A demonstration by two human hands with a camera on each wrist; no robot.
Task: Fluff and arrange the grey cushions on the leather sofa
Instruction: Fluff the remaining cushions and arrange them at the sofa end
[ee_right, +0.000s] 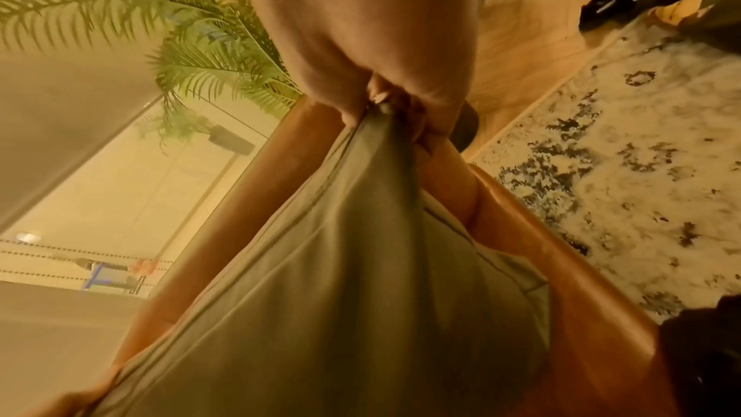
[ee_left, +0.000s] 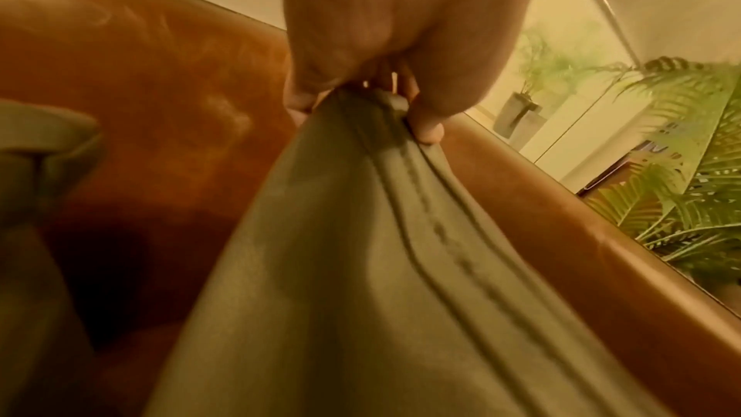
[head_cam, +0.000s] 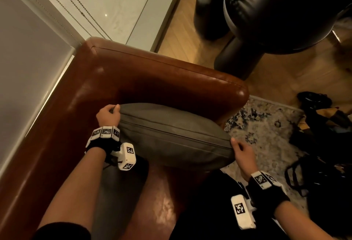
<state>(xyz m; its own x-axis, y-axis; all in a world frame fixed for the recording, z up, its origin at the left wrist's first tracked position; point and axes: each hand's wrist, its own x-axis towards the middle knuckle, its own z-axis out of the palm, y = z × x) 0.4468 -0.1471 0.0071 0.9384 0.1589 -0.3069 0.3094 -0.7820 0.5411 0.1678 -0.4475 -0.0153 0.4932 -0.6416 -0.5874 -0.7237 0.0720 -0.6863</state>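
A grey cushion (head_cam: 171, 137) is held up on edge over the corner seat of the brown leather sofa (head_cam: 133, 76), close to its armrest. My left hand (head_cam: 109, 115) pinches the cushion's left top corner (ee_left: 361, 113). My right hand (head_cam: 241, 151) pinches the right top corner (ee_right: 376, 119). The piped seam runs along the top between both hands. A second grey cushion (ee_left: 36, 145) shows at the left of the left wrist view, against the sofa back. Another grey cushion (ee_right: 509, 271) lies below the held one in the right wrist view.
A black round planter (head_cam: 282, 15) with a palm stands on the wooden floor beyond the armrest. A patterned rug (head_cam: 266, 135) lies to the right, with dark bags (head_cam: 323, 125) on it. A wall and window blind (head_cam: 28, 49) run behind the sofa on the left.
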